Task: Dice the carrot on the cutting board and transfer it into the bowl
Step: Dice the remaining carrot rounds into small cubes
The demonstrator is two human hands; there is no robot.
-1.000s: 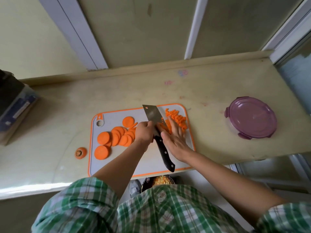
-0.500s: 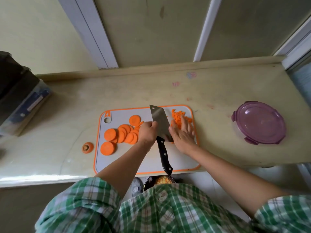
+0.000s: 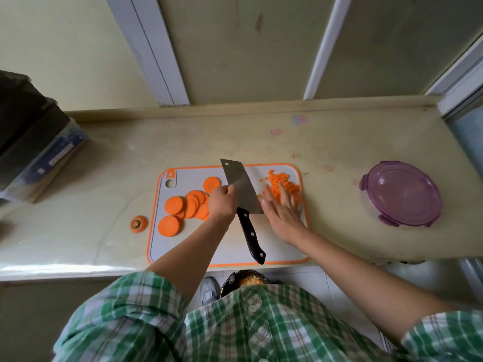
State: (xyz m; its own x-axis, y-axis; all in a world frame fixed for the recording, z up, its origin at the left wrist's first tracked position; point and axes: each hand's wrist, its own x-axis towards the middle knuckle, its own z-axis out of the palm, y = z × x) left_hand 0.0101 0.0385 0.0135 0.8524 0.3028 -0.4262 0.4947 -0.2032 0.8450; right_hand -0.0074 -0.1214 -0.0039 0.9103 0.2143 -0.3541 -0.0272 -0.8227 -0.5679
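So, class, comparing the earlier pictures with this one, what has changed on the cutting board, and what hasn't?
The right hand slid rightward away from the cleaver and now lies flat on the diced carrot, baring more blade. Nothing was picked up or released. The left hand still grips the cleaver; carrot slices, carrot top and purple lid stayed put.

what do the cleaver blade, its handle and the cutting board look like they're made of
Cleaver blade: likely steel, grey with a dull sheen. Handle: glossy black with pale rivets, plastic or lacquered wood, can't tell which. Cutting board: probably plastic, matte pale grey with an orange rim.
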